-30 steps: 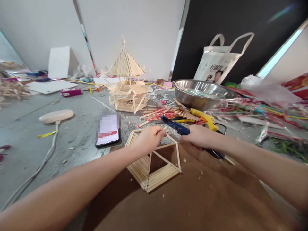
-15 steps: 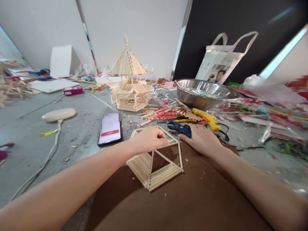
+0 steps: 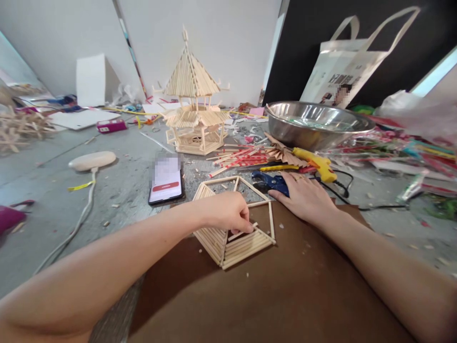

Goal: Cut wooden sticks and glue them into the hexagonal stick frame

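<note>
Left hand (image 3: 228,216) is closed in a pinch, fingertips gripping a short stick (image 3: 249,228) and holding it down against the inside of the hexagonal stick frame (image 3: 246,246). Right hand (image 3: 307,199) lies flat and released, palm down, just right of the frame; its fingertips rest on the blue cutter (image 3: 266,181) without closing around it.

The frame lies half on the far left corner of the brown sheet (image 3: 285,295) and half on the grey floor (image 3: 46,224). Its near and left panels are filled with slats; the far and right panels are open ribs. The left hand covers its centre, and the short stick sits over the near panel.

Surroundings: a phone (image 3: 166,183) lies on the floor just left of the frame, screen lit. Beyond the frame lies a scatter of red-and-white sticks (image 3: 239,159), and behind those a finished stick pavilion (image 3: 193,114) stands upright. A yellow glue gun (image 3: 317,164) lies just beyond the right hand, its black cord running right. A steel bowl (image 3: 317,125) stands behind the gun, with a white tote bag (image 3: 342,66) leaning on the dark wall behind it. Nothing lies between either hand and the frame.

Both forearms enter from the near edge and converge on the frame; the left wrist is bent down, the right is level.
</note>
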Demonstrator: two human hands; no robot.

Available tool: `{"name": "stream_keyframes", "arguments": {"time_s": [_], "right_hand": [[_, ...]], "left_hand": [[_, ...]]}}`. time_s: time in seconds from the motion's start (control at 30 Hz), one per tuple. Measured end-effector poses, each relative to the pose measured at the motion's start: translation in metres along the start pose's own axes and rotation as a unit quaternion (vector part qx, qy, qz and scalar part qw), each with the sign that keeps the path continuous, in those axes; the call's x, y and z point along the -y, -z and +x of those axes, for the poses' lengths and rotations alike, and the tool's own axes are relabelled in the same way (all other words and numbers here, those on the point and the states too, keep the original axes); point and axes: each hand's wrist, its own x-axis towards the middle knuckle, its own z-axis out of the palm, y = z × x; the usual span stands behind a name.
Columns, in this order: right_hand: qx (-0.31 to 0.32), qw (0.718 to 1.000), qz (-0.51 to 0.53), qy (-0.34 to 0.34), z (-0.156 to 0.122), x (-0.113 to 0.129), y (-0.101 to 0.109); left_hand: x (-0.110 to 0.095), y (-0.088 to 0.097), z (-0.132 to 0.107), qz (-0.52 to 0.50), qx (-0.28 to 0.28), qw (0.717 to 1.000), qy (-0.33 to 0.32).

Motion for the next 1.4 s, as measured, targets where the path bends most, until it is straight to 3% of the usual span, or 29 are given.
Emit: {"name": "stream_keyframes", "arguments": {"time_s": [0.8,1.4], "right_hand": [[0.011,0.999,0.036,-0.005,-0.0020,0.0014,0.0014],[0.008,0.999,0.033,-0.005,-0.0024,0.0014,0.0013]], "left_hand": [[-0.0036,-0.0021,-0.0017,0.014,0.015,1.000,0.013],[0.0015,-0.0066,0.0011,0.044,0.006,0.999,-0.015]]}}
